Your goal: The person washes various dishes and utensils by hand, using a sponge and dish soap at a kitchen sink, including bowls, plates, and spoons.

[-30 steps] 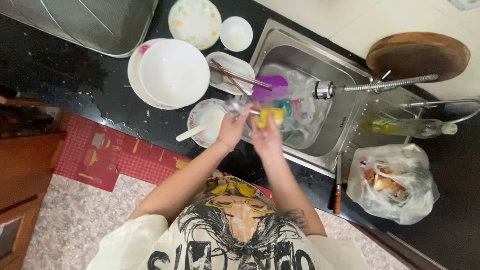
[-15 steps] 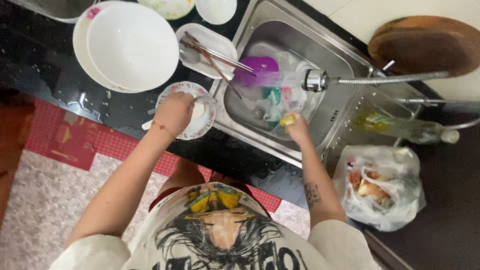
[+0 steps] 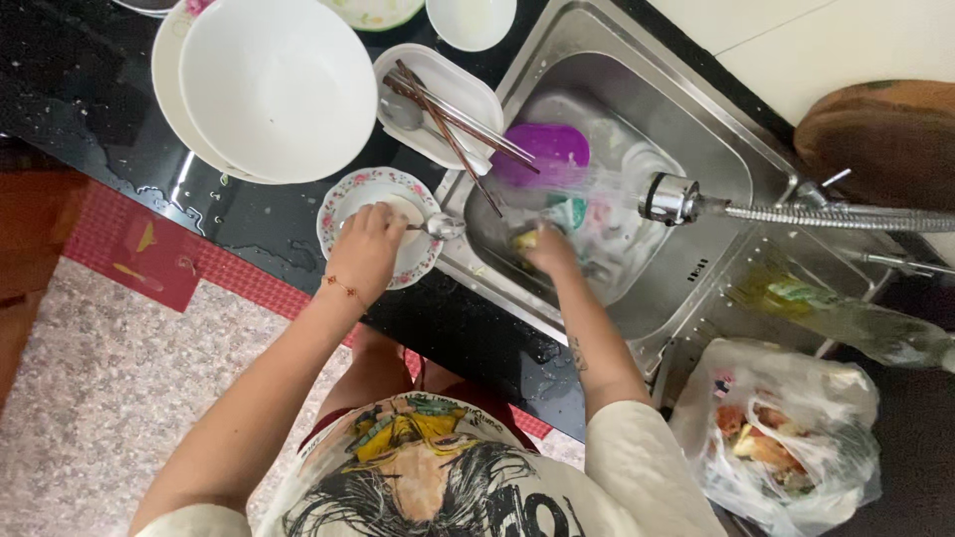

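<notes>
Left hand curled around metal spoon, resting on small floral-rimmed white plate at black counter's front edge beside steel sink. Right hand clenches yellow sponge inside sink, under running tap. Purple plastic lid farther in basin. Crumpled white plastic bag of scraps at right, no label readable.

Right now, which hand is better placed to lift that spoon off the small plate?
Probably the left hand: it rests on the small plate, touching the spoon. The right hand is down in the sink, holding a sponge.
</notes>
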